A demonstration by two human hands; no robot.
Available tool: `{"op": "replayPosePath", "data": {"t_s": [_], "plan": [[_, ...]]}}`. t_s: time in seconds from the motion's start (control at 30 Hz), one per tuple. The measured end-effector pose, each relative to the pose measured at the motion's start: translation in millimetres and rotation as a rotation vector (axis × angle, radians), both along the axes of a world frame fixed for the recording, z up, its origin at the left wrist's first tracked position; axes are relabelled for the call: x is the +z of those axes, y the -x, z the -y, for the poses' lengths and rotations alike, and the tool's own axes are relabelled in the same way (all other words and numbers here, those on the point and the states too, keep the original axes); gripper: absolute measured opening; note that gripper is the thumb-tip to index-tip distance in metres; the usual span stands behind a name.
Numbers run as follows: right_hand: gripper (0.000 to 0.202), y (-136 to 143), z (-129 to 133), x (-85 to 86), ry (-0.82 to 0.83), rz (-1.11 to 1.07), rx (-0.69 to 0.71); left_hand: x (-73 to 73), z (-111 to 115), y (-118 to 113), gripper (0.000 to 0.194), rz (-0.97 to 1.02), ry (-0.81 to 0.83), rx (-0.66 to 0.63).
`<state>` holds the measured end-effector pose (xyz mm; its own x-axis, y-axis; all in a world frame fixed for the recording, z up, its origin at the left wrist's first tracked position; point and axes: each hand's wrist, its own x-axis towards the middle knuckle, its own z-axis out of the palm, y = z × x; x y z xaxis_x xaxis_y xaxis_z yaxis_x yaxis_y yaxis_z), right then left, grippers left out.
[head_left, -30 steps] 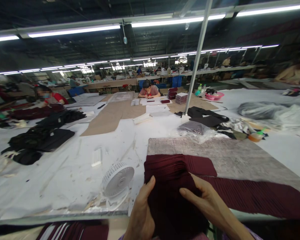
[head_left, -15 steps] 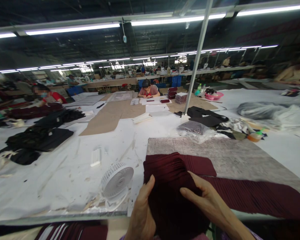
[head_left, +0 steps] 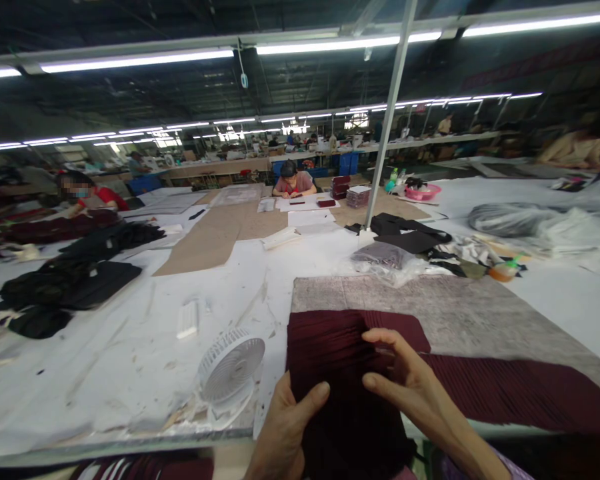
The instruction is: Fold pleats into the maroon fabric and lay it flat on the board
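A stack of dark maroon fabric pieces hangs over the table's front edge, its far end fanned out in thin overlapping layers. My left hand grips the left side of this stack, thumb lying across the top and fingers hidden beneath. At the right side, my right hand has thumb and forefinger spread apart, their tips touching the upper layers; its other fingers are partly hidden. Beyond the right hand, a long row of overlapping maroon pieces lies on a mottled grey sheet.
A small white fan stands left of my hands, near a white slotted block. Black fabric is heaped farther left. A metal pole rises beyond the grey sheet, beside a plastic-wrapped bundle. A person works across the table.
My right forefinger has lifted and moved away from the thumb, over the fanned layers. The left thumb has slid farther across the stack. The stack's far end lies flatter, and the view has shifted slightly.
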<state>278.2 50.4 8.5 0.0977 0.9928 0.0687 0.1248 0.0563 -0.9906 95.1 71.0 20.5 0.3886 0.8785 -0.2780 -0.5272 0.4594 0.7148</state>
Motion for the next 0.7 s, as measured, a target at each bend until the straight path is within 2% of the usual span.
{"op": "replayPosePath", "data": {"t_s": [0.17, 0.27, 0.37, 0.47, 0.7], "plan": [[0.038, -3, -1, 4.4, 0.074, -0.086, 0.093, 0.2, 0, 2, 0.042, -0.024, -0.029, -0.062], [0.041, 0, 0, 8.3, 0.125, -0.207, 0.136, -0.2, 0, 4, 0.044, -0.031, -0.023, -0.031], [0.033, 5, 2, 9.0, 0.145, -0.22, 0.162, -0.3, -1, 4, 0.046, -0.016, -0.006, 0.012], [0.027, 10, 5, 5.5, 0.146, -0.149, 0.127, 0.5, -2, 2, 0.047, 0.015, 0.012, 0.04], [0.033, 19, 7, -0.5, 0.156, -0.118, 0.04, 4.0, 0, -2, 0.041, 0.003, 0.024, 0.055]]}}
